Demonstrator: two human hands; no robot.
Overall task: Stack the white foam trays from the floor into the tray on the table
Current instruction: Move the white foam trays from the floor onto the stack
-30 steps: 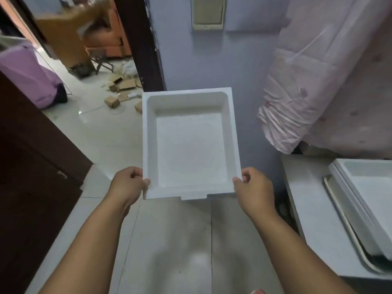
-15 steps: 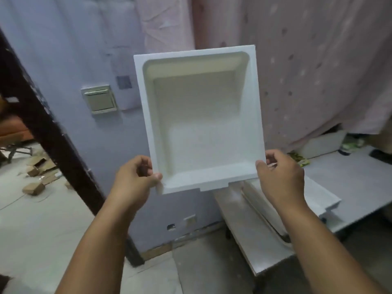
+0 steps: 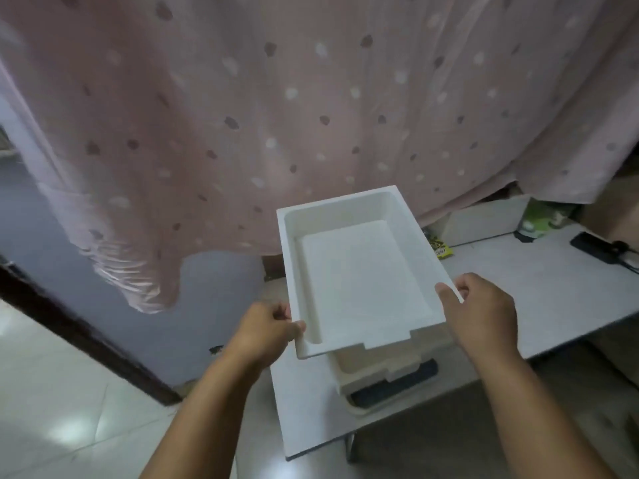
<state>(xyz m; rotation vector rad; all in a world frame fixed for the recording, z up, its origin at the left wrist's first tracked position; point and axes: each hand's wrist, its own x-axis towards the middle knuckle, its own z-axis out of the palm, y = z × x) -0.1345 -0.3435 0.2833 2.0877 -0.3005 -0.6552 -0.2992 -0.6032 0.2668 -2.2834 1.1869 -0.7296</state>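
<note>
Two hands, my left [image 3: 266,331] and right [image 3: 479,314], grip the white square foam tray [image 3: 359,271], which has swung from the wall (a second ago) to hover above the stacked foam trays [image 3: 377,369] on the pale worktop [image 3: 539,292]; lowering it comes next.

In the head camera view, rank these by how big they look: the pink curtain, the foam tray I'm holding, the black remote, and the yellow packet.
1. pink curtain
2. foam tray, though it is nearer the camera
3. black remote
4. yellow packet, partly hidden behind the tray, so this last ranking is unsure
</note>
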